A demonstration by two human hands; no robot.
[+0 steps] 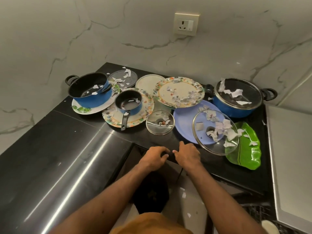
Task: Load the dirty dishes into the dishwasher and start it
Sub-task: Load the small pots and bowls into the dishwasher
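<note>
Dirty dishes strewn with torn paper scraps crowd the black counter [244, 174]. At the left a blue pot [91, 95] stands on a white plate with green print [82, 109]. A small blue saucepan [129, 103] sits on a floral plate [135, 122]. A second floral plate [179, 91], a lavender plate [184, 124], a green leaf-shaped plate [246, 152], two loose glass lids [160, 122] [215, 132] and a lidded blue pot [236, 100] lie further right. My left hand [155, 156] and right hand [187, 153] curl side by side over a dark panel edge at the counter's front lip.
A grey plate [123, 78] and a plain white plate [146, 81] lie at the back. Shiny steel counter [67, 166] runs along the left, a pale grey surface [290, 157] along the right. A wall socket [185, 24] is above. A dark object [152, 193] and paper scraps lie on the floor.
</note>
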